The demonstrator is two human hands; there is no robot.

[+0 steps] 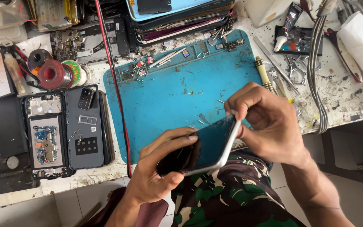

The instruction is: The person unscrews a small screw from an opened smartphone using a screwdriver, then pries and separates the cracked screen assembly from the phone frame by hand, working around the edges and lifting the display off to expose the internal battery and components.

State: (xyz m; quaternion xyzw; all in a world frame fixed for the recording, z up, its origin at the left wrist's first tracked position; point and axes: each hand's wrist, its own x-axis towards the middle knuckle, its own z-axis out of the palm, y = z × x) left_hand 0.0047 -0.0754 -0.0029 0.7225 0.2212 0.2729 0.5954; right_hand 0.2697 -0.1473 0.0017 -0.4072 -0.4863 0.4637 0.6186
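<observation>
A smartphone (213,145) with a cracked dark screen and a silver frame is held over my lap, in front of the blue repair mat (169,96). My left hand (156,168) grips its lower end, thumb pressed on the glass. My right hand (269,122) pinches the phone's upper corner between thumb and fingers. Whether a small tool sits between those fingers is hidden.
An opened phone frame (45,134) and a grey back cover (85,128) lie left of the mat. A red cable (116,88) runs along the mat's left edge. Tape rolls (55,73), stacked phones (181,19), tweezers (274,63), scissors (297,71) and grey cables (316,63) crowd the bench.
</observation>
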